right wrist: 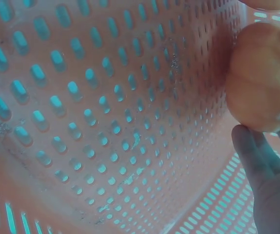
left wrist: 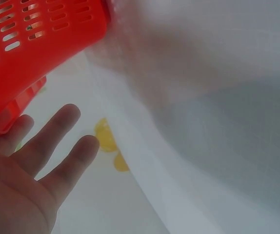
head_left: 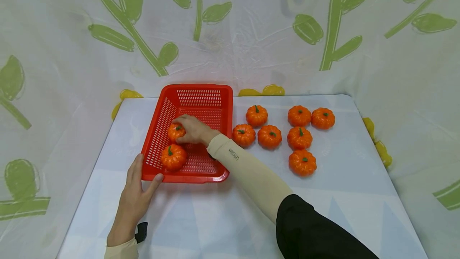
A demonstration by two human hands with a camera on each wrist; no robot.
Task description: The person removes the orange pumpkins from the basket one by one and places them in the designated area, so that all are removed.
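Observation:
A red plastic basket (head_left: 190,178) with slotted walls sits at the left of the table. Inside it, my right hand (head_left: 195,129) grips a small orange pumpkin (head_left: 175,132) with a green stem, near the left wall. The right wrist view shows that pumpkin (right wrist: 259,80) between the fingers (right wrist: 250,151) and the thumb, just by the basket's perforated floor. A second pumpkin (head_left: 174,158) lies in front of it in the basket. At the near left corner, my left hand (head_left: 134,195) rests against the basket, its fingers straight along the outside and the thumb at the front rim.
Right of the basket, a group of three pumpkins (head_left: 256,116) lies on the white table (head_left: 230,219). Several more pumpkins (head_left: 300,138) form a bent row further right. A flower-printed sheet (head_left: 251,51) hangs behind and around the table.

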